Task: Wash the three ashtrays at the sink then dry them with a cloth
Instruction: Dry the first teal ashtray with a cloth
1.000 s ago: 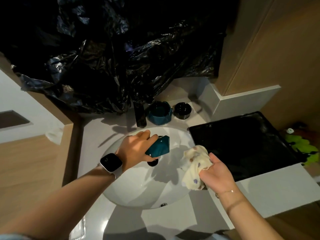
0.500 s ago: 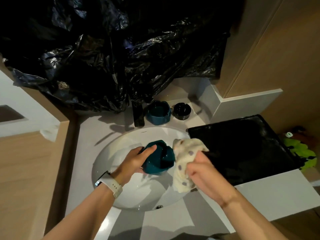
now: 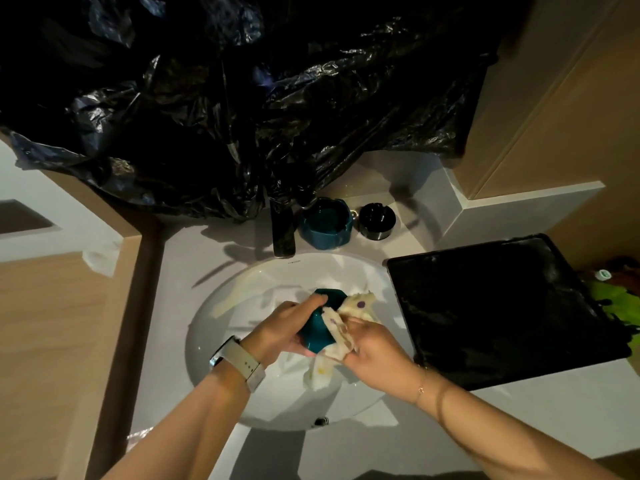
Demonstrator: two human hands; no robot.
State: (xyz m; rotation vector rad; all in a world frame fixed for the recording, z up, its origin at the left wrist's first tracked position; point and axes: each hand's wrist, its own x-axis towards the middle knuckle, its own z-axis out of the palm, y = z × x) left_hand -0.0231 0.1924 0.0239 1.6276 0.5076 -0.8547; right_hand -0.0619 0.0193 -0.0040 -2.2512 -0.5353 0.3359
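Small mark on the sink [image 3: 214, 327] rim below the faucet [image 3: 283, 233], too tiny to read. Over the basin, left hand [image 3: 282, 329] grips a faceted teal ashtray [image 3: 316, 332]. Right hand [image 3: 375, 346] pinches a dotted cream cloth [image 3: 341, 329] against it. Behind: second teal ashtray [image 3: 325, 221], nothing visible inside, beside a black ashtray [image 3: 376, 221].

Pale countertop [image 3: 221, 268] around a white sink [image 3: 214, 327]

At its far edge stand a teal ashtray [image 3: 325, 221] and black ashtray [image 3: 376, 220]; a black tray [image 3: 502, 317] lies right.
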